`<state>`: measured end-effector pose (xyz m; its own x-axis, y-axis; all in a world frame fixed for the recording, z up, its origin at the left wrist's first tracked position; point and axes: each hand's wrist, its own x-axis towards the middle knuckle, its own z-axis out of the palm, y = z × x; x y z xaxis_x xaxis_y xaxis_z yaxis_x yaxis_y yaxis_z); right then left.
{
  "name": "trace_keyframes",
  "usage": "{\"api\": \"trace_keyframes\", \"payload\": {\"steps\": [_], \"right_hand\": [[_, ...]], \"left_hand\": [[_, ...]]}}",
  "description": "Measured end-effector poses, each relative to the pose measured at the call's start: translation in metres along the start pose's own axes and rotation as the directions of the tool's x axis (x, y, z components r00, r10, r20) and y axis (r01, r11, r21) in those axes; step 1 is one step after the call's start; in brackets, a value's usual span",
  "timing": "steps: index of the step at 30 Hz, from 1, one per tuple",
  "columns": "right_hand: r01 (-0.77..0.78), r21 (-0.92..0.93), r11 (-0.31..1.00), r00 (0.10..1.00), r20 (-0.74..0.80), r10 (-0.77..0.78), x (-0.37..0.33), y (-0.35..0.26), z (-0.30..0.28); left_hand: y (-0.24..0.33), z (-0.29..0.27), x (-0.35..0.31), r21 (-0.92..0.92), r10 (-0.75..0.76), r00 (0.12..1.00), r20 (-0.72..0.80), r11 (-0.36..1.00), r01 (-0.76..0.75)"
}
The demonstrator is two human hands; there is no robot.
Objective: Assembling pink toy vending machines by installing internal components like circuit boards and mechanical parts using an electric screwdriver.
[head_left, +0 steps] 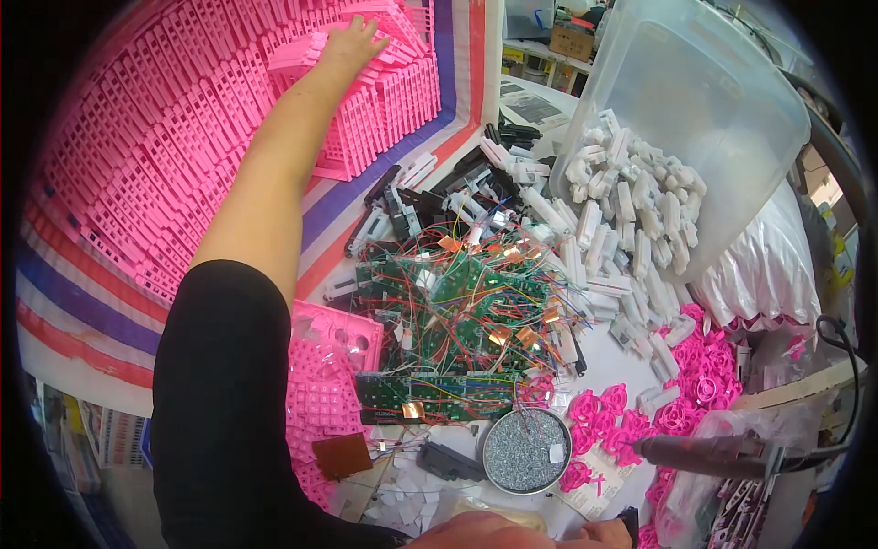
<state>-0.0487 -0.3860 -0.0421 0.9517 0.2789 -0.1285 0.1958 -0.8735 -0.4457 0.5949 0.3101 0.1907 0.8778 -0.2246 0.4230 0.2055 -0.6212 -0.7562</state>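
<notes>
My left hand [352,44] is stretched far out over the stacked pink plastic panels [393,96]. Its fingers are spread on the loose panels on top of the stack, and none is visibly gripped. At the bottom edge a small part of my right hand [599,533] shows, beside a small black object [628,523]. Its fingers are mostly cut off by the frame, so its grip stays hidden. Between the arms lies a tangled heap of green circuit boards [457,302] with coloured wires. A round tin of small screws [526,451] stands in front of it.
An electric screwdriver [704,455] juts in from the right. White plastic parts [631,197] spill from a tipped clear bin [732,101]. Pink ring-shaped parts [613,421] lie beside the tin, pink keypads [320,393] at left. A striped sheet [334,224] lies under the panels.
</notes>
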Motion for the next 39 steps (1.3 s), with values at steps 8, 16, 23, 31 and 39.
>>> {"api": "trace_keyframes", "payload": {"steps": [8, 16, 23, 31, 39], "right_hand": [[-0.006, -0.011, 1.000, 1.000, -0.018, 0.006, 0.004, -0.020, -0.017], [0.186, 0.002, 0.983, 0.936, -0.306, -0.176, 0.011, -0.074, -0.052], [0.271, 0.082, 0.959, 0.939, -0.240, -0.245, 0.004, -0.101, -0.054], [0.498, 0.748, 0.439, 0.866, -0.455, -0.207, 0.077, -0.207, -0.091], [0.493, 0.755, 0.431, 0.852, -0.521, -0.062, 0.188, -0.271, -0.238]], "left_hand": [[-0.027, -0.096, -0.052, -0.131, 0.015, 0.991, 0.130, 0.991, 0.002], [-0.086, -0.117, -0.088, -0.326, -0.180, 0.979, 0.097, 0.923, 0.203], [-0.072, -0.125, -0.162, -0.356, -0.327, 0.943, -0.057, 0.889, 0.287], [-0.027, -0.218, -0.273, -0.689, -0.432, 0.784, -0.445, 0.724, 0.008], [0.000, -0.355, -0.436, -0.802, -0.301, 0.776, -0.554, 0.445, -0.399]]}}
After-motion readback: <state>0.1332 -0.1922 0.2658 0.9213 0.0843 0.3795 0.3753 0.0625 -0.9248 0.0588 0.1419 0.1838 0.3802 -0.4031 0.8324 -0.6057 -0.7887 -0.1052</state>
